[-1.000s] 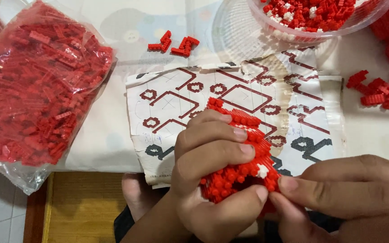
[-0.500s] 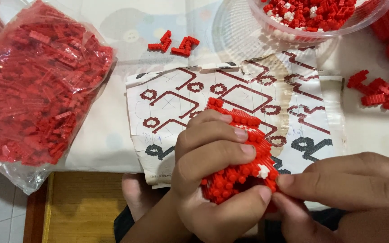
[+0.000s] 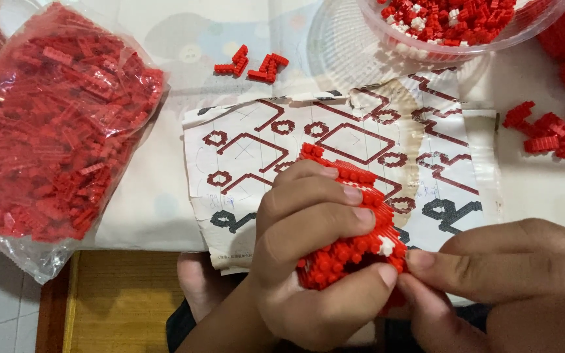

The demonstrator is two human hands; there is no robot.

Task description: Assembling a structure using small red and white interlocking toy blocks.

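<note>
Here the left hand (image 3: 308, 261) stays wrapped around a lumpy red model of tiny plastic bricks (image 3: 354, 229), the right hand (image 3: 511, 274) pinching its lower edge just as before, printed paper diagram (image 3: 361, 131) beyond them, clear bowl (image 3: 426, 49) of bricks farthest.

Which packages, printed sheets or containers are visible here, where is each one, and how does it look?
Clear plastic bag: far left on the table, bulging, full of small red bricks.
Printed sheet: centre, under the hands, creased white paper with dark red and black block diagrams.
Clear plastic bowl: top right, round, holding red and white bricks.
Left hand grips a red brick model; right hand touches its edge.
</note>
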